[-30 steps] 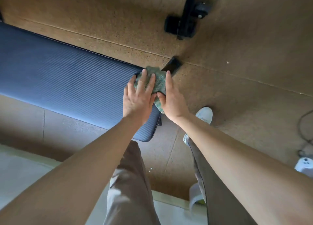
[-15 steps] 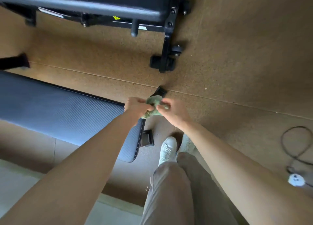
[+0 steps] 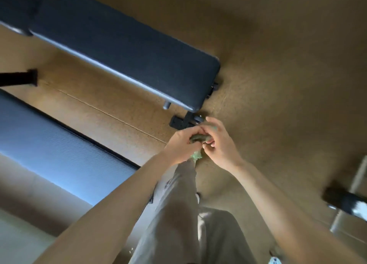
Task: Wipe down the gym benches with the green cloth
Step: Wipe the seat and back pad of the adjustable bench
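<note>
1. A person stands over a speckled brown floor (image 3: 278,65) with both bare arms reaching forward, working a green cloth (image 3: 198,138) between the left hand (image 3: 179,144) and the right hand (image 3: 220,146).
2. The left hand's fingers (image 3: 188,133) are curled round the bunched cloth. The right hand's fingers (image 3: 213,124) are bent and pinch its other side, with the hands nearly touching each other.
3. The cloth is crumpled into a small wad held in the air, and a lighter green scrap of it hangs just below the hands. It touches neither bench.
4. A black bench (image 3: 127,51) with a smooth padded top runs diagonally from the upper left, and its rounded near end stops just beyond the hands. A black foot (image 3: 179,122) of its frame shows on the floor under that end, close to the fingertips.
5. A blue-grey bench (image 3: 49,144) with a finely ribbed surface lies at the left, roughly parallel to the black one, with a strip of floor between them. The left forearm crosses its near end.
6. Grey-brown trouser legs (image 3: 174,204) fill the lower centre of the view, beneath the arms.
7. A short black bar (image 3: 17,79) enters from the left edge. A black-and-pale object (image 3: 345,202) at the right edge is too blurred to identify.
8. Motion blur softens the whole picture and leaves any lettering on the equipment unreadable.
</note>
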